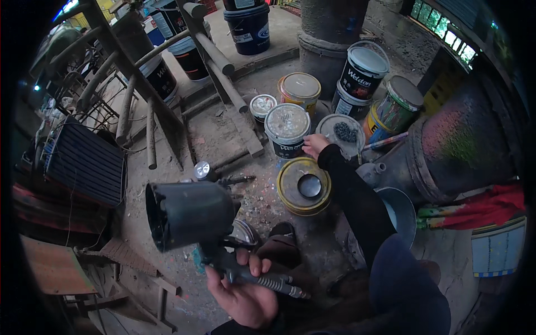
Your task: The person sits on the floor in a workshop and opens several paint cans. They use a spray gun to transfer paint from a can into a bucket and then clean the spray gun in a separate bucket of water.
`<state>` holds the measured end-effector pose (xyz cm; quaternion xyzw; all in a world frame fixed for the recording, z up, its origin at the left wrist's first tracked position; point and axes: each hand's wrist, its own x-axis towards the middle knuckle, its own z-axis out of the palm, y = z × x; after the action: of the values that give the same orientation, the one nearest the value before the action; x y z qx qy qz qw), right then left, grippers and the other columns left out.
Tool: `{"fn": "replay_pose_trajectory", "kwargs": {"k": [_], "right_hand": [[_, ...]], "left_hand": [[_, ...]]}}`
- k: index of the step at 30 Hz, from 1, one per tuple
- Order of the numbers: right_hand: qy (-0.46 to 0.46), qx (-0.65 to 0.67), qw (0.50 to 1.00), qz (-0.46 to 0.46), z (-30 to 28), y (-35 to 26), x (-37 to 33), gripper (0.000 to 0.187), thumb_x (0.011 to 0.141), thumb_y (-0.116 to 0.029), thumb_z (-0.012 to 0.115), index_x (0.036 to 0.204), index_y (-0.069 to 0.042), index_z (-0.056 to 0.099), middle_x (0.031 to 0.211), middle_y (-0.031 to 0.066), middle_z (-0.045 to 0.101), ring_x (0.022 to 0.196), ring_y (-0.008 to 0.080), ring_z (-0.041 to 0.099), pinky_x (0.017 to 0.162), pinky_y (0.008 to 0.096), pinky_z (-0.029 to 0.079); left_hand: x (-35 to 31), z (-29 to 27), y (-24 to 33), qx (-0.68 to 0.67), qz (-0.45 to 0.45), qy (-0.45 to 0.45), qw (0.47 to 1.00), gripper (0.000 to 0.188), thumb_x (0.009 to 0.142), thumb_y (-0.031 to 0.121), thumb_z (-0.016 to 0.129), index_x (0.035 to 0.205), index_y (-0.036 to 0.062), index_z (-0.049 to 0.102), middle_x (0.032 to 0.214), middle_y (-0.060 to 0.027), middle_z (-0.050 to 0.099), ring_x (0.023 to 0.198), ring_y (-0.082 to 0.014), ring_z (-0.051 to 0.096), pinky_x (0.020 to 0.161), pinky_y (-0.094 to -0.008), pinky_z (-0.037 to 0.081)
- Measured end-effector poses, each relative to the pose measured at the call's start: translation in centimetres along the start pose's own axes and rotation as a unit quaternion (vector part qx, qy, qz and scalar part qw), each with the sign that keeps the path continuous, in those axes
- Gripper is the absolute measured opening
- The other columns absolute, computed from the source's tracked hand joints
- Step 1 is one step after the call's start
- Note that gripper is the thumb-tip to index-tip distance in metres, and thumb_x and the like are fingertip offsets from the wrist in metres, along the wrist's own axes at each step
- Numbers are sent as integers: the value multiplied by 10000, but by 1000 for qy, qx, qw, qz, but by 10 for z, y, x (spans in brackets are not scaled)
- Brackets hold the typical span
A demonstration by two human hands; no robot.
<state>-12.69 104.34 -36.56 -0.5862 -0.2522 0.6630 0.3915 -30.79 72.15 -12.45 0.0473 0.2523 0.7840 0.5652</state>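
In my left hand (243, 298) is a paint spray gun (223, 262), my fingers wrapped round its grip. A large dark cup (192, 215) sits on the gun, its wide, rough rim tilted to the left. My right arm stretches forward, and my right hand (316, 145) is at the right side of a paint bucket (287, 121) with a smeared white lid. Its fingers are curled together; what they pinch, if anything, is hidden. Just below that hand stands a yellow-rimmed can (304, 204) with a small round dark cup (309, 185) on its lid.
Right of the bucket, a white lid (329, 125) carries a dark clump. More buckets (364, 70) and cans (402, 95) stand behind. A wooden frame (215, 72) lies far left. A stained drum (458, 151), red cloth (486, 209) and metal pail (405, 218) are at right.
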Motion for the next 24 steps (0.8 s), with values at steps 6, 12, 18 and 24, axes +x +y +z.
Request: {"fn": "replay_pose_trajectory", "kwargs": {"k": [6,12,18,24], "right_hand": [[-44,153,985,67,9,38,69,388,790,-68,503,1163,-24,405,1225,171,422,1102,333,419,1021,497,237],[25,214,974,76,18,42,53,308,807,-127,532,1072,5,450,1088,147,466,1060,315,436,1008,475,263],[-9,239,970,45,19,26,30,363,800,-202,572,1088,-22,444,1125,112,417,1115,298,386,1034,425,227],[57,273,960,30,23,4,5,547,803,-258,578,1249,-21,368,1322,135,325,1253,321,256,1064,436,165]], "left_hand": [[26,18,-16,-10,13,22,1000,238,876,403,469,842,168,489,894,-71,469,745,-188,423,694,-342,337],[58,30,-36,23,-8,54,998,269,866,423,477,707,209,441,895,-58,448,743,-186,410,699,-335,324],[73,33,-51,17,-28,54,998,270,867,432,474,706,217,443,900,-55,446,752,-185,407,709,-337,320],[83,40,-57,33,-34,84,995,248,862,433,478,828,188,472,898,-59,445,752,-181,407,710,-327,321]]}}
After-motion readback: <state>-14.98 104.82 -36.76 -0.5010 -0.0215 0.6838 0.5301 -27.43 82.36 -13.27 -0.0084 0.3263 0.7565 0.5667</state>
